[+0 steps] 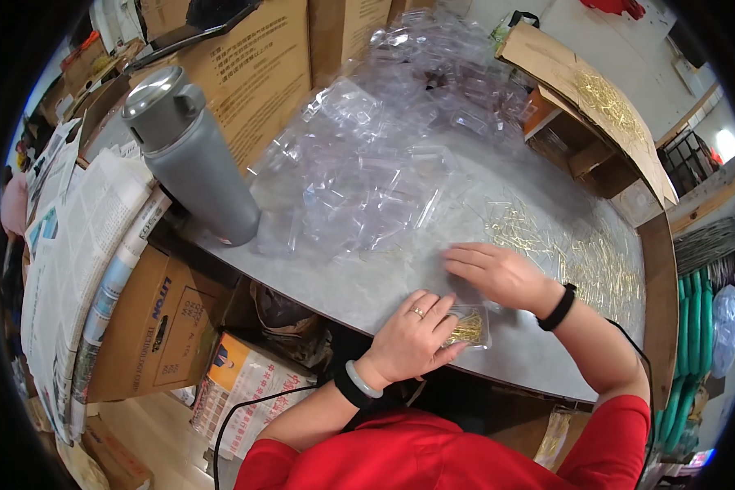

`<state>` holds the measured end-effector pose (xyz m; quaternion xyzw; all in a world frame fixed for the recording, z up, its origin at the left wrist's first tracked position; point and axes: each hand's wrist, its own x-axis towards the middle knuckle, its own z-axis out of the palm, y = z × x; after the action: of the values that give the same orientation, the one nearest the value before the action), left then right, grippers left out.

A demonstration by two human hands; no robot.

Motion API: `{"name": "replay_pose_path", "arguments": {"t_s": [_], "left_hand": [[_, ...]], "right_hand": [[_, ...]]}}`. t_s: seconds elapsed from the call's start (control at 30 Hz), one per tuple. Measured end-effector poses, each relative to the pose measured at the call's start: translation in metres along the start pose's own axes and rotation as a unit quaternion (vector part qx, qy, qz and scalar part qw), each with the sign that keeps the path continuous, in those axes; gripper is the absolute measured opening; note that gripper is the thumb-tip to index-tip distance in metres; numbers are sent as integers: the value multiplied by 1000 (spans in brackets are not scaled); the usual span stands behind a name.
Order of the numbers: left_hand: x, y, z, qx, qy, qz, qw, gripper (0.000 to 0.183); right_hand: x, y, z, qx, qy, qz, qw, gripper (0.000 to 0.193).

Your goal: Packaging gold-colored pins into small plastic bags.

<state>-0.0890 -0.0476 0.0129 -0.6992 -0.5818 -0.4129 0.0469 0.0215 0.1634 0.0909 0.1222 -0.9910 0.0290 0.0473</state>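
I counted two bare hands: one left hand [414,336] at five o'clock and one right hand [494,273] at three. They wore one ring [417,311] and three wristbands [559,309], two left, one right. At four o'clock I had one pin-filled plastic box [487,322]; the clear plastic boxes [367,200] heaped toward twelve overlapped too much for me to count. Gold-coloured pins [603,273], too many to number, lay in three places: two, three and four o'clock. I saw one grey vacuum flask [200,171] at ten.
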Motion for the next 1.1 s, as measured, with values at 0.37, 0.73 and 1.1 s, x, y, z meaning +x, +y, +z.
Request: {"name": "replay_pose_path", "arguments": {"t_s": [0.37, 0.73, 1.1], "left_hand": [[1, 2, 1, 0, 0, -3, 1000, 38], [-1, 3, 3, 21, 6, -15, 1000, 53], [1, 4, 4, 35, -2, -49, 998, 64]], "right_hand": [[8, 4, 5, 16, -67, -26, 997, 52], [-67, 18, 1, 2, -16, 181, 983, 57], [-99, -23, 25, 66, -55, 238, 967, 70]]}}
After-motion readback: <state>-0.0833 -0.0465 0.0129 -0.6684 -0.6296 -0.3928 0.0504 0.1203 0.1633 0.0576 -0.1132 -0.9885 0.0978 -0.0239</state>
